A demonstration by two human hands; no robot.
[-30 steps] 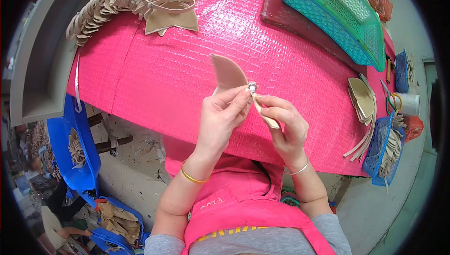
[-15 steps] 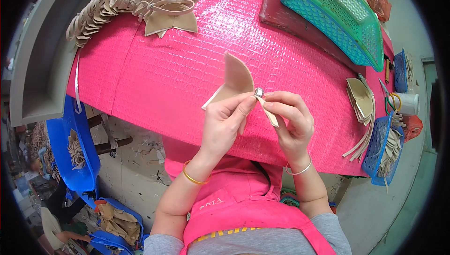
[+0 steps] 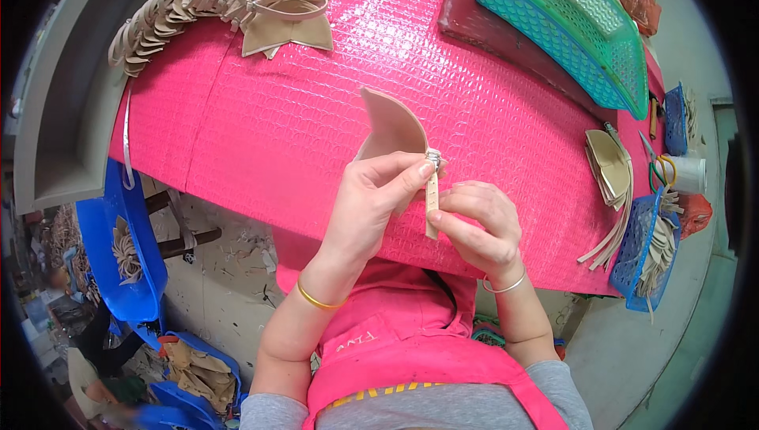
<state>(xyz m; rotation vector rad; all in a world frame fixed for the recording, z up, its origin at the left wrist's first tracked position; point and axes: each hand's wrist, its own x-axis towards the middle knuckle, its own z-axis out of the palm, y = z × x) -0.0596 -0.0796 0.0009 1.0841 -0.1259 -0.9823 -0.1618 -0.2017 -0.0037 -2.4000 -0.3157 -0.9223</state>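
My left hand (image 3: pixel 368 201) is closed, thumb and fingers pinching a beige leather piece just below a small silver buckle (image 3: pixel 433 158). From that grip a curved beige panel (image 3: pixel 391 123) stands up over the pink table. Below the buckle hangs a narrow beige strap (image 3: pixel 432 202) with a row of small holes. My right hand (image 3: pixel 484 226) has its fingers curled, with the fingertips pinching the strap near its lower end. Part of the panel is hidden behind my left hand.
Finished-looking beige strapped pieces (image 3: pixel 178 23) lie in a row at the far left. A green basket (image 3: pixel 553 35) stands far right. Scissors (image 3: pixel 660 167), stacked beige pieces (image 3: pixel 607 163) and a blue basket (image 3: pixel 628 260) sit at the right edge. A blue bin (image 3: pixel 130 303) is at the left.
The strap has turned from slanting right to hanging straight down below the buckle. My right hand has moved down, away from the buckle to the strap's lower part. The panel has tilted left.
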